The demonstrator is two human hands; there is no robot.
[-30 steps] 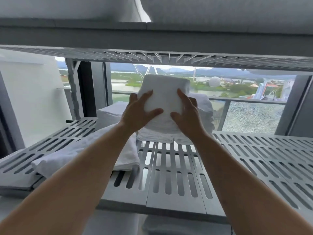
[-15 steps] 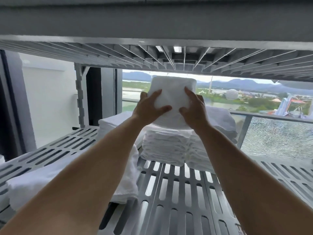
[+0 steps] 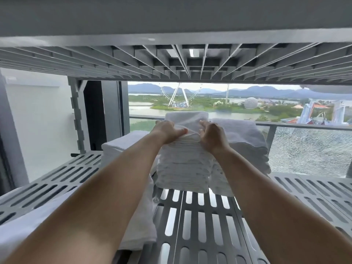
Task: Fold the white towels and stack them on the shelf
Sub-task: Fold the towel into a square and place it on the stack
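So the folded towel (image 3: 186, 119) sits on top of the middle stack (image 3: 183, 168) on the shelf (image 3: 200, 225), lying side to side, dead ahead of both hands. The left hand (image 3: 167, 130) and right hand (image 3: 211, 139) each have a grip curled on its near edge, equally close. I'd guess next is letting go and pulling straight back.

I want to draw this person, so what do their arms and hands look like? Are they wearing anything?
The left arm and right arm are bare right to the picture's edge, so no sleeves show. The left hand and right hand have no gloves. I can see no watch, bracelet or ring on them.
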